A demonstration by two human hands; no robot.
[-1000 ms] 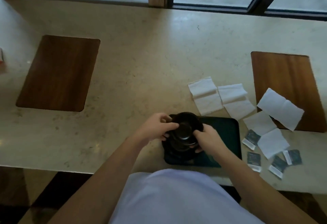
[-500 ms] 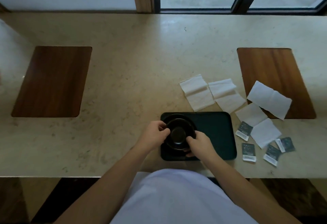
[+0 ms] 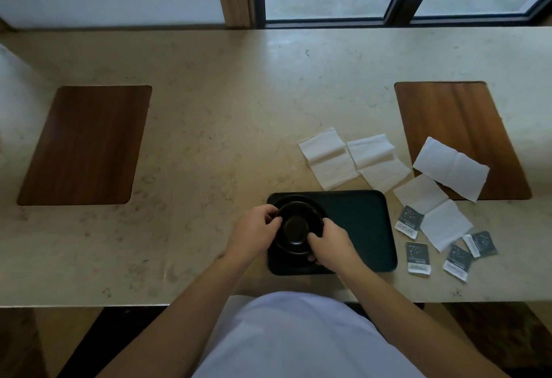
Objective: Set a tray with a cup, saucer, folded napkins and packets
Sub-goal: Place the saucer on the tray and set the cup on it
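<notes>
A black cup [image 3: 299, 227] is gripped at its rim from both sides, the left hand [image 3: 256, 232] and right hand [image 3: 331, 244] each with fingers curled onto it. It sits on a saucer [image 3: 304, 200] at the left end of the dark tray [image 3: 358, 222] on the bench [image 3: 224, 126]. Unfolded napkins [image 3: 327, 158] and packets [image 3: 417, 257] are spread to the tray's right and far side.

Stone counter [image 3: 227, 103] — perhaps inlaid wooden panels [image 3: 86, 144]
</notes>
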